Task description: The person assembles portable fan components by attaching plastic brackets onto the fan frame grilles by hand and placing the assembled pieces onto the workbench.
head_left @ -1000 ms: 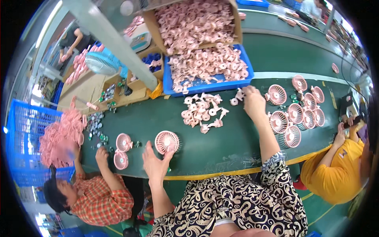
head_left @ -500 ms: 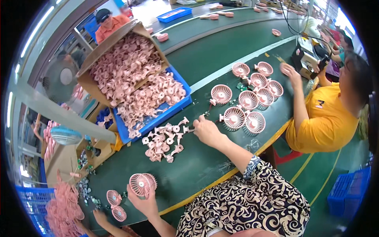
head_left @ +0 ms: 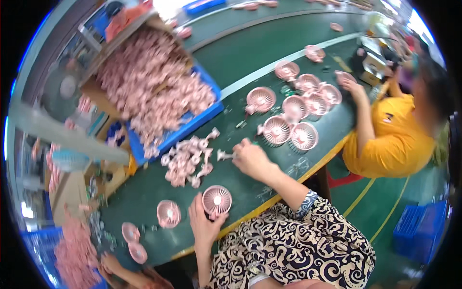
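Note:
My left hand curls round a round pink fan housing with ribbed walls and a pale centre, near the table's front edge. My right hand is closed, pinching the stem of a small pale pink bracket-like part just above the table. To its left lies a loose pile of similar pink parts. Another fan housing rests left of my left hand. Beyond my right hand, several fan housings stand grouped, with a small dark piece beside them. Motion blurs fine detail.
A blue tray and a tilted cardboard box full of pink parts stand at the back left. At the right, a co-worker in a yellow shirt holds a housing. Another person's hand is at lower left, near two housings.
My left hand has moved right with one housing; the other housing it held now lies on the table. My right hand keeps the pink part. The view has shifted, and the co-worker now holds a housing.

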The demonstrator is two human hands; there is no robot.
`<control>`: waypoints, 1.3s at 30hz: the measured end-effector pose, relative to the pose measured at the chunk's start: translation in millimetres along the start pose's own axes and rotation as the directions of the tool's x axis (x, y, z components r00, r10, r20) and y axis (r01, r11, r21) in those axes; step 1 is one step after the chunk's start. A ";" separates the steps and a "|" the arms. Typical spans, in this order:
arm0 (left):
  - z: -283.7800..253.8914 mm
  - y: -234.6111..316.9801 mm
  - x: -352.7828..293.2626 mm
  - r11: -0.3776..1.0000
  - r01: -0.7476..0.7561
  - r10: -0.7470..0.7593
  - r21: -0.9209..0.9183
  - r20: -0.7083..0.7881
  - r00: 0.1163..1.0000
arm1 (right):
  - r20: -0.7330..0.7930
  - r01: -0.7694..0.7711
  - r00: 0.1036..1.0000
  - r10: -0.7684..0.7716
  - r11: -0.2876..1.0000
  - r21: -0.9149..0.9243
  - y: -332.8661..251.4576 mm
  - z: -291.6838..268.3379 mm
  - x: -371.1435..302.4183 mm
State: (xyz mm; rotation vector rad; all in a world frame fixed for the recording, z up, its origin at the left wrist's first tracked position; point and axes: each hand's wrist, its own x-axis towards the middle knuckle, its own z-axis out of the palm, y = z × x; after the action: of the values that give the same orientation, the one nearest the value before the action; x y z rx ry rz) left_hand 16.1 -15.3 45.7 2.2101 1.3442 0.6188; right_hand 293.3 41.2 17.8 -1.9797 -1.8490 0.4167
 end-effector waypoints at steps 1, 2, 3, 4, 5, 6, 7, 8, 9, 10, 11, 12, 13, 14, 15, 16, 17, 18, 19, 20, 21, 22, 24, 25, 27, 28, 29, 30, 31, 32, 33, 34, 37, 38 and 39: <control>-3.4 -2.2 0.6 0.999 0.028 -0.029 0.043 0.017 0.999 | -0.043 -0.012 0.999 0.013 1.000 0.023 -0.1 -2.4 -2.6; -8.1 -2.5 -0.4 0.994 0.087 -0.091 0.067 0.051 0.995 | -0.089 0.040 0.995 -0.033 0.996 0.076 -1.2 -7.6 -6.3; -3.7 -11.6 -0.5 0.992 0.078 -0.080 0.098 0.011 0.997 | -0.225 0.125 0.969 -0.102 0.988 0.089 3.5 -7.2 -11.0; -4.0 -9.2 3.1 0.990 0.114 -0.116 0.086 0.013 0.993 | -0.189 0.011 0.982 0.011 0.993 0.114 1.5 -12.5 -16.0; -6.0 -15.2 -3.5 0.986 0.155 -0.154 0.056 -0.014 0.988 | -0.226 0.061 0.974 -0.020 0.982 0.178 -8.2 -11.4 -17.7; -5.3 -17.7 -6.6 0.985 0.174 -0.173 0.004 -0.066 0.983 | -0.211 0.078 0.977 -0.040 0.981 0.176 -16.0 -15.2 -20.6; -5.9 -16.4 -9.2 0.968 0.240 -0.245 -0.078 -0.055 0.968 | -0.237 0.137 0.967 -0.088 0.970 0.200 -20.8 -17.7 -26.2; -9.4 -9.5 -5.8 0.980 0.186 -0.192 -0.075 -0.081 0.978 | -0.259 0.164 0.961 -0.098 0.955 0.246 -26.4 -20.6 -32.4; -6.8 -10.8 -8.6 0.973 0.223 -0.227 -0.055 -0.092 0.969 | -0.221 0.157 0.971 -0.094 0.945 0.287 -37.4 -22.1 -37.0; -4.3 -11.2 -8.4 0.964 0.253 -0.260 -0.087 -0.082 0.962 | -0.210 0.178 0.971 -0.118 0.938 0.297 -44.0 -20.0 -41.1; -3.7 -11.9 -9.8 0.953 0.276 -0.286 -0.122 -0.071 0.956 | -0.203 0.199 0.969 -0.141 0.932 0.303 -50.6 -15.7 -44.4; -2.7 -16.4 -14.5 0.944 0.293 -0.309 -0.149 -0.098 0.946 | -0.202 0.247 0.961 -0.187 0.910 0.334 -59.4 -9.2 -47.5; -3.3 -15.7 -15.6 0.943 0.296 -0.311 -0.151 -0.093 0.946 | -0.207 0.283 0.953 -0.220 0.892 0.353 -64.6 -7.8 -50.9; -5.0 -14.3 -15.9 0.949 0.296 -0.309 -0.107 -0.133 0.942 | -0.233 0.360 0.927 -0.294 0.872 0.331 -66.8 -3.5 -52.9; -6.4 -13.8 -15.6 0.953 0.296 -0.303 -0.064 -0.174 0.937 | -0.215 0.370 0.926 -0.311 0.862 0.346 -74.2 -3.2 -55.2; -6.1 -14.2 -15.3 0.954 0.293 -0.301 -0.069 -0.167 0.939 | -0.222 0.401 0.914 -0.341 0.848 0.347 -77.3 0.9 -57.4; -5.9 -14.8 -14.7 0.956 0.292 -0.294 -0.038 -0.176 0.939 | -0.228 0.431 0.900 -0.371 0.833 0.347 -79.4 5.6 -59.4; -5.4 -15.3 -13.7 0.957 0.292 -0.288 -0.006 -0.186 0.939 | -0.209 0.454 0.890 -0.404 0.818 0.353 -81.9 6.8 -60.3; -5.8 -15.8 -13.7 0.957 0.290 -0.286 -0.009 -0.183 0.940 | -0.208 0.452 0.892 -0.402 0.821 0.350 -83.3 10.3 -62.0; -6.0 -16.3 -13.7 0.966 0.259 -0.252 0.007 -0.206 0.946 | -0.189 0.450 0.892 -0.410 0.840 0.302 -83.8 15.5 -63.9; -5.7 -16.7 -13.4 0.973 0.228 -0.217 0.024 -0.228 0.949 | -0.169 0.448 0.893 -0.417 0.858 0.252 -83.5 19.9 -65.5; -6.0 -17.5 -13.7 0.973 0.231 -0.220 0.023 -0.229 0.948 | -0.150 0.448 0.893 -0.424 0.865 0.225 -83.8 23.4 -65.7; -6.4 -19.0 -14.4 0.984 0.174 -0.161 0.033 -0.245 0.956 | -0.148 0.462 0.886 -0.440 0.864 0.200 -85.1 24.3 -63.7; -7.0 -18.3 -13.4 0.984 0.176 -0.163 0.030 -0.245 0.956 | -0.150 0.474 0.879 -0.452 0.864 0.171 -85.1 24.0 -62.5; -8.6 -16.2 -11.4 0.986 0.157 -0.140 0.055 -0.238 0.961 | -0.143 0.473 0.880 -0.454 0.866 0.162 -85.2 23.6 -61.5; -8.8 -16.4 -11.3 0.986 0.158 -0.141 0.053 -0.237 0.961 | -0.140 0.473 0.879 -0.455 0.867 0.155 -85.6 23.5 -61.0; -8.8 -16.4 -11.4 0.986 0.149 -0.128 0.069 -0.245 0.961 | -0.138 0.472 0.880 -0.454 0.868 0.155 -86.2 23.5 -61.1; -8.6 -16.4 -11.3 0.987 0.140 -0.114 0.085 -0.253 0.961 | -0.123 0.455 0.890 -0.440 0.876 0.158 -87.0 23.5 -61.6; -8.4 -16.8 -11.4 0.986 0.141 -0.115 0.084 -0.252 0.961 | -0.110 0.439 0.898 -0.426 0.884 0.162 -87.5 23.7 -61.8; -8.1 -17.4 -11.6 0.988 0.138 -0.117 0.064 -0.264 0.957 | -0.109 0.438 0.899 -0.425 0.884 0.162 -87.1 23.5 -61.1; -7.6 -18.2 -12.0 0.990 0.136 -0.119 0.044 -0.275 0.954 | -0.107 0.461 0.887 -0.449 0.871 0.166 -86.2 22.8 -59.7; -6.1 -20.0 -13.2 0.990 0.137 -0.120 0.044 -0.276 0.954 | -0.105 0.486 0.874 -0.475 0.857 0.171 -85.4 22.3 -58.3; -1.1 -26.5 -16.6 0.973 0.212 -0.227 -0.087 -0.250 0.941 | -0.066 0.505 0.862 -0.503 0.839 0.202 -82.4 20.9 -55.5; -0.2 -28.1 -16.7 0.971 0.213 -0.234 -0.111 -0.240 0.942 | -0.065 0.504 0.863 -0.502 0.840 0.201 -81.9 21.7 -55.4; 0.3 -29.0 -16.5 0.967 0.214 -0.241 -0.134 -0.231 0.943 | -0.049 0.504 0.862 -0.505 0.843 0.187 -81.4 23.4 -55.6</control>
State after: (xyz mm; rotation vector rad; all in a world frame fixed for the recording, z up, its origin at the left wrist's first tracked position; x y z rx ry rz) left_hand -10.4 -18.4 25.7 1.9029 1.6214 0.8764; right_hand 206.4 -8.4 33.3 -1.2916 -2.1425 0.4141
